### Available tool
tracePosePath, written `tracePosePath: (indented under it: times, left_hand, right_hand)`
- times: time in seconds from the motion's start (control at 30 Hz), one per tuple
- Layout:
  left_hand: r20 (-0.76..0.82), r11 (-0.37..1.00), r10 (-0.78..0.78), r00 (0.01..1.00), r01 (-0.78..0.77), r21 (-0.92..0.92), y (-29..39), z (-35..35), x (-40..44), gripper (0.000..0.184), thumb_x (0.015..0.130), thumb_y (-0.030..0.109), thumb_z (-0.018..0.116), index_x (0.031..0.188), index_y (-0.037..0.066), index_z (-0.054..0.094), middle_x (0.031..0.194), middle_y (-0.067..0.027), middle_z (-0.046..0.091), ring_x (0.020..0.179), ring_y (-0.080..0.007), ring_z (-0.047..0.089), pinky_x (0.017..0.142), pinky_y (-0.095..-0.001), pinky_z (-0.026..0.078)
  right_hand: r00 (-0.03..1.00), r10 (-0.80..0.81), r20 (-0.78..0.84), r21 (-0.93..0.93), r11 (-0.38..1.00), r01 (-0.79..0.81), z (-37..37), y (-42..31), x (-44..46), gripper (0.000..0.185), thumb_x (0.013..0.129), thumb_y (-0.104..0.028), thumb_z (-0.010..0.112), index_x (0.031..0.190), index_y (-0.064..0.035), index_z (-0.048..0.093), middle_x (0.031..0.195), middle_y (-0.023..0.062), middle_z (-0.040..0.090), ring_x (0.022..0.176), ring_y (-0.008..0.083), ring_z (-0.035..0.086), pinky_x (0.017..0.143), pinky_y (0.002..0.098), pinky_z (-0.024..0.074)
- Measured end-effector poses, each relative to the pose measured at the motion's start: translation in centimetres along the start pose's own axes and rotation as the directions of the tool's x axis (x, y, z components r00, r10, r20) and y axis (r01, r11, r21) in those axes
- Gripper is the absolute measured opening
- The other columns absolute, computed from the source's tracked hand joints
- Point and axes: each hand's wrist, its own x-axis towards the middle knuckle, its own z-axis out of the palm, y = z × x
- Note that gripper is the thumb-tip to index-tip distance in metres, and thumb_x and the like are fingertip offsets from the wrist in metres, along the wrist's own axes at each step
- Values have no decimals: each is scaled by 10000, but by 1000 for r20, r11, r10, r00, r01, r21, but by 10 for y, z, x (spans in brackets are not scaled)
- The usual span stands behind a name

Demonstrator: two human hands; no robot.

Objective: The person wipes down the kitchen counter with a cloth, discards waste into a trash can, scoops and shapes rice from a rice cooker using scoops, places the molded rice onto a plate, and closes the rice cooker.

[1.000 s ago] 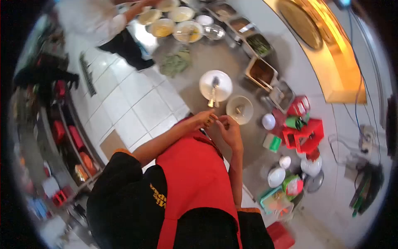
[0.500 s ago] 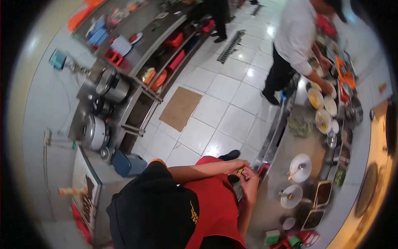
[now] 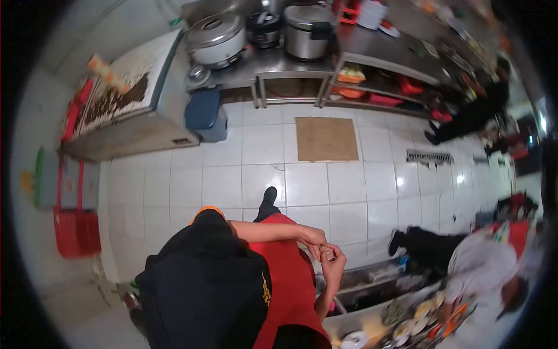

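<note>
My left hand [image 3: 312,237] and my right hand [image 3: 333,265] meet in front of the red apron [image 3: 283,250], at its right side. The fingers of both are pinched together around a small yellowish thing [image 3: 324,247], too small to make out. Below my hands, the near end of the steel counter [image 3: 349,323] shows, with a white plate [image 3: 354,339] on it.
A co-worker in white [image 3: 482,264] bends over bowls [image 3: 421,311] at the lower right. Another person in black [image 3: 485,104] stands farther off. Pots [image 3: 308,35], a blue-grey bin [image 3: 206,116] and a scraped white chest [image 3: 145,99] stand across the tiled floor, near a cardboard sheet [image 3: 326,139].
The view has swung from the counter with plates and bowls to the floor and the pots opposite. Both hands have stayed together at the apron, with their fingertips closed.
</note>
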Motion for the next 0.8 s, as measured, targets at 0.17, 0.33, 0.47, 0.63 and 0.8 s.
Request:
tracePosePath:
  times: [0.17, 0.33, 0.47, 0.63, 0.8]
  left_hand:
    - [-90, 976, 186, 978, -194, -94, 58, -127, -85, 347, 884, 146, 481, 1060, -138, 573, 1012, -248, 648, 869, -318, 695, 738, -388, 596]
    - [-450, 965, 258, 855, -249, 81, 77, -231, -166, 382, 928, 283, 475, 1129, -23, 586, 1114, -168, 637, 834, -292, 704, 671, -361, 584]
    - [-625, 920, 312, 716, -391, 11, 67, -296, -224, 407, 937, 330, 500, 1162, -2, 568, 1094, -144, 647, 796, -241, 702, 652, -347, 579]
    - [-844, 799, 211, 493, -585, -142, 27, -383, -259, 343, 962, 309, 510, 1196, 64, 564, 1106, -121, 650, 826, -219, 684, 715, -326, 558]
    - [-943, 115, 141, 302, -951, -287, -146, -511, -203, 328, 958, 244, 513, 1202, 26, 548, 1180, -157, 604, 940, -310, 657, 796, -424, 554]
  right_hand:
    - [970, -112, 217, 2, 993, 115, 75, -95, 121, 175, 853, -91, 673, 980, 25, 645, 793, 9, 625, 679, 45, 497, 536, 210, 393]
    - [876, -157, 455, 38, 987, 156, 158, -164, 217, 111, 889, -74, 626, 966, 5, 642, 809, 4, 640, 681, 48, 509, 587, 202, 407]
    - [739, -236, 631, 59, 965, 257, 219, -200, 284, 82, 891, -44, 601, 949, -5, 643, 805, 8, 650, 678, 61, 542, 596, 211, 431]
    - [580, -219, 784, -59, 905, 421, 270, -228, 384, 92, 861, -99, 652, 920, -31, 672, 773, 9, 664, 645, 66, 522, 572, 238, 426]
    - [478, -186, 859, -83, 869, 488, 315, -248, 515, 78, 857, -14, 605, 918, 3, 651, 770, 20, 648, 655, 89, 583, 601, 238, 471]
